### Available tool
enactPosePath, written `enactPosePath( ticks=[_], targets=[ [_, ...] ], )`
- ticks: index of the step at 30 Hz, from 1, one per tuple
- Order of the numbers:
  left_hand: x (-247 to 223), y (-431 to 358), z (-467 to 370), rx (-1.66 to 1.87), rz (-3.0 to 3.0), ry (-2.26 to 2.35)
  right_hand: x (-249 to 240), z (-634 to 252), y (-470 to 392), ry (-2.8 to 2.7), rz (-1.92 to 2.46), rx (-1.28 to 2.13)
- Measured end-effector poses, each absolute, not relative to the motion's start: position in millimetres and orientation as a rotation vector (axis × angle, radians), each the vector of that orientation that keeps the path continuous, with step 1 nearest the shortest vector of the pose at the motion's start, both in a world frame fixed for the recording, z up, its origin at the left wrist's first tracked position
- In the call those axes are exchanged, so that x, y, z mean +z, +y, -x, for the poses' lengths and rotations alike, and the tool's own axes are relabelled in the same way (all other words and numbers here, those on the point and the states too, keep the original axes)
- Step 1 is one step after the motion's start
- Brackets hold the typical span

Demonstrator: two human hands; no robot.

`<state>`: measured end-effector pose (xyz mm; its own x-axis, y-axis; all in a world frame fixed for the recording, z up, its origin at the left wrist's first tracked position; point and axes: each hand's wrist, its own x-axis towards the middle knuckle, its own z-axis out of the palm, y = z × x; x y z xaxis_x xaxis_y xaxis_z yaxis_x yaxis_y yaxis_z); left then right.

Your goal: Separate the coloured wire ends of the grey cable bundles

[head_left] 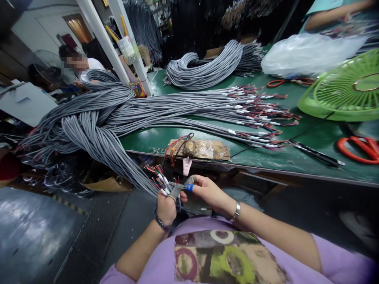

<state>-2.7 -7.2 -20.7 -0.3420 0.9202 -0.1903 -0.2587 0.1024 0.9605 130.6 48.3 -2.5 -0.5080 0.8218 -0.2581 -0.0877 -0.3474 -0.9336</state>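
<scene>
My left hand [166,209] is closed around the ends of several grey cables [139,179], just off the table's front edge. Thin coloured wires [158,171] and white sleeves fan out above its fingers. Close beside it, my right hand [211,193] has thumb and forefinger pinched together at the fine wires of one cable end. Grey coverings wrap fingers on both hands, and a blue band [188,187] circles a right-hand digit. The exact wire in the pinch is too small to make out.
A large grey cable bundle [97,106] lies across the green table [142,140]. A wooden block [207,150] sits at the front edge. Rightward are a black-handled tool [318,154], red-handled scissors [358,148] and a green fan [343,90]. Two other people work beyond.
</scene>
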Motion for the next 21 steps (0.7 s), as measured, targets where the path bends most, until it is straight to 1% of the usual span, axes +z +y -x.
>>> enactPosePath(
  ticks=[6, 11, 14, 17, 21],
  targets=[
    [-13, -5, 5, 1.344, -0.728, 1.321, -5, -138, 52, -1.108, 0.933, 2.105],
    [-16, -8, 7, 1.243, -0.835, 1.353, -1, -135, 55, -1.222, 0.905, 2.049],
    [-18, -9, 7, 1.208, -0.868, 1.371, 1, -131, 53, -1.278, 0.785, 2.092],
    [-18, -10, 6, 1.193, -0.888, 1.386, 2, -127, 49, -1.245, 0.704, 2.132],
    [-15, -11, 4, 1.205, -0.913, 1.397, -2, -124, 44, -1.107, 0.743, 2.154]
  ],
)
